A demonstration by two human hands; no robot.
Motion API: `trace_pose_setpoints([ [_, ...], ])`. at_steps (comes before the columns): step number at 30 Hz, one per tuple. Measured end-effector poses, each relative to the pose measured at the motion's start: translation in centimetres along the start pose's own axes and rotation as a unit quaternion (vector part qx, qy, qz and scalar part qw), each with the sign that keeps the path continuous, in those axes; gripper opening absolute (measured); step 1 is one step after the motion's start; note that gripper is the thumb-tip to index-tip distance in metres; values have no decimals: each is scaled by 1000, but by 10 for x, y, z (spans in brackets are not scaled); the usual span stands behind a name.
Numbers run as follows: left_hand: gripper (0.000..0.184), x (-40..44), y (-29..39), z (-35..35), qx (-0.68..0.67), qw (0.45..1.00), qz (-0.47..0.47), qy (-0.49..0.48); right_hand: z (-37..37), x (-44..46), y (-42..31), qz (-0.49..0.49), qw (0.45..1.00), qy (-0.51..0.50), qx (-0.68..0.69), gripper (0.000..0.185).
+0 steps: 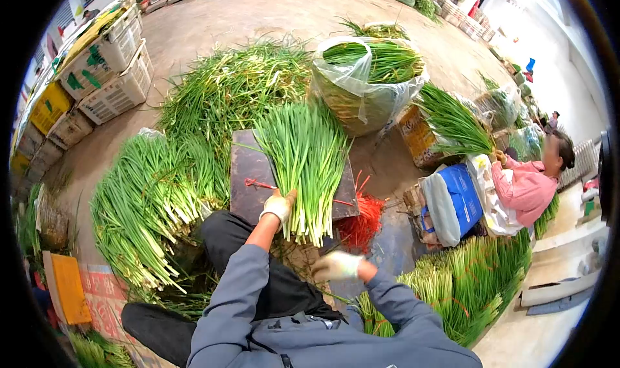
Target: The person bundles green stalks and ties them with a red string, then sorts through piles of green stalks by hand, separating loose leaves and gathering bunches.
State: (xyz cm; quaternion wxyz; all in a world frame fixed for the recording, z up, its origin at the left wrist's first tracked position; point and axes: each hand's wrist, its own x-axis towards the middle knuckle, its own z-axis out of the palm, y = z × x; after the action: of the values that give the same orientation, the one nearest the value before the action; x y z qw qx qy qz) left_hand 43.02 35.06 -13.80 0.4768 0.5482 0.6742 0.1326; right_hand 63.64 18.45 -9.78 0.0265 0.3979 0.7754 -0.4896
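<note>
My left hand [279, 206], in a pale glove, grips the left edge of a bundle of garlic chives [313, 164] near its white stalk ends. The bundle lies on a dark, flat-topped block [245, 155], leaves pointing away from me. A red tie [258, 183] runs crosswise under it, one end showing on each side. Lower right, my gloved right hand [337, 266] hovers apart from the bundle, its fingers smeared by motion. Just beyond it sits a heap of red ties [363, 222].
Loose chives [152, 193] are piled at left, with more greens [239, 87] behind. A plastic bag of greens [368, 77] stands ahead. Tied bundles [458, 284] lie at right. A person in pink [526, 190] holds chives beside a blue bag [455, 197]. Crates [116, 84] stand far left.
</note>
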Motion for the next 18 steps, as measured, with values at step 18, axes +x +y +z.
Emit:
trace_pose_setpoints([
  [18,135,-22,45,33,122,983,-13,138,-256,141,119,241,886,338,-205,36],
])
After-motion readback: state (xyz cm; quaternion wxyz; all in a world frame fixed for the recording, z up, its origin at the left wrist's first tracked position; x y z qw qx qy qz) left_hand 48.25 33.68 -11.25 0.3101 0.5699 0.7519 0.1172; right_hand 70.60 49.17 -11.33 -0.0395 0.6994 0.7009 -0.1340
